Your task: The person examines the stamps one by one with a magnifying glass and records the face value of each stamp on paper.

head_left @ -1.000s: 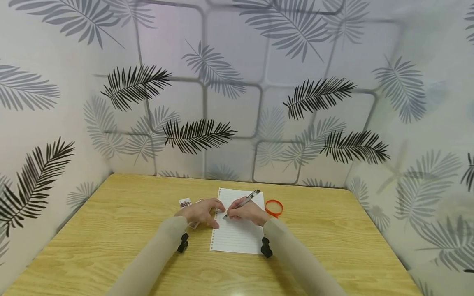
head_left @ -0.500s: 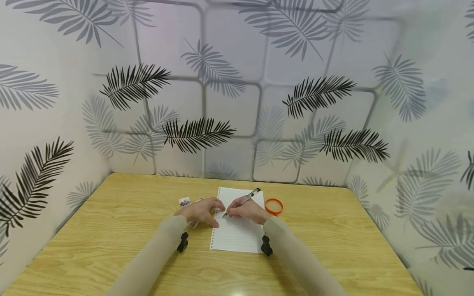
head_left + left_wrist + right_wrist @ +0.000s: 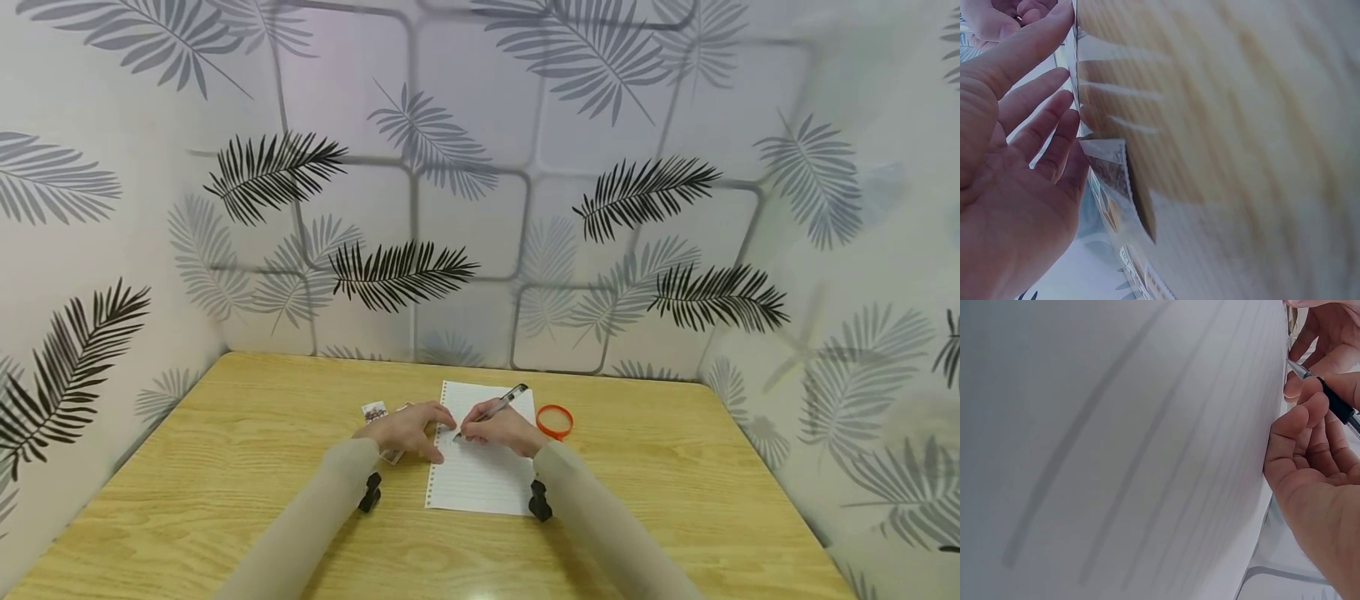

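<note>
A lined white sheet of paper with punched holes along its left edge lies on the wooden table. My right hand pinches a pen with a dark grip and black end; its tip meets the upper left of the sheet, as the pen in the right wrist view also shows. My left hand rests with spread fingers over the sheet's left edge. Partly hidden beneath and beside that hand are small printed paper pieces, one with a lifted edge in the left wrist view.
An orange-red ring-shaped object lies just right of the sheet. Leaf-patterned walls close off the table at the back and sides. Black wrist devices sit under both sleeves.
The pen tip shifts slightly on the paper, a little left and then back right, and faint marks show near it. The left hand stays in place.
</note>
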A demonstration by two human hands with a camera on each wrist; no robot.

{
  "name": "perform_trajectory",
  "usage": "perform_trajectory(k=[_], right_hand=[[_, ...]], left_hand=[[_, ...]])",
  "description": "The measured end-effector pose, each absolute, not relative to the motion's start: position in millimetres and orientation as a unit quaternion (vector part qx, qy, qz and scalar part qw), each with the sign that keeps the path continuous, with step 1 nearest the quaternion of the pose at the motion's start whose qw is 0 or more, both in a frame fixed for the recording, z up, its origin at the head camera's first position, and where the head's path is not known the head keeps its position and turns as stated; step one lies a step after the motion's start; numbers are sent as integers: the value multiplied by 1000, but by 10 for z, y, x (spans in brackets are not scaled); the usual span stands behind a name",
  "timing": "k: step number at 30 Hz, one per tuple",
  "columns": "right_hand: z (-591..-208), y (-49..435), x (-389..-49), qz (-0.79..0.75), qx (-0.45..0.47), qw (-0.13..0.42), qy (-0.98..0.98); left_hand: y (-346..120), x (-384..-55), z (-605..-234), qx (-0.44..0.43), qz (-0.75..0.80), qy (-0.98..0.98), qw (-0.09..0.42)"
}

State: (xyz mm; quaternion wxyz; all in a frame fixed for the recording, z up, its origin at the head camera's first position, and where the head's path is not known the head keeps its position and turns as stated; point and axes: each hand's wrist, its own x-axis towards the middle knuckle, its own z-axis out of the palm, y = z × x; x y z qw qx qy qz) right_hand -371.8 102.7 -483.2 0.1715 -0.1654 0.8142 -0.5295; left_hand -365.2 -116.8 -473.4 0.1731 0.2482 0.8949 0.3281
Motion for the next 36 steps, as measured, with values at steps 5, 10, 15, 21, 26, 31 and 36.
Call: perform_trajectory(k=[5,10,15,21,26,31,36], right_hand=[[-4831,1051,-3702,-527,-163,169,817],[-4871,1065,-3722,-525,-164,168,818],[-4873,1063,-3719,-525,-170,169,817],[-4835,1068,-3702,-525,-167,171,817],[-4825,1066,-3711,-519,-170,177,818],[-4846,1063,-3736,-517,-175,185,817],[-4846,1057,-3729,-516,-169,177,821]], left_hand=[[-1168,-3638,-4728,244,331,896,171],[-1176,-3630,-4739,243,325,897,174],[-1177,-3627,-4738,242,323,898,176],[-1169,-3639,-4723,248,316,900,172],[-1164,-3651,-4718,249,314,900,171],[-1166,-3649,-4716,254,314,899,172],[-1167,-3644,-4724,256,315,898,171]])
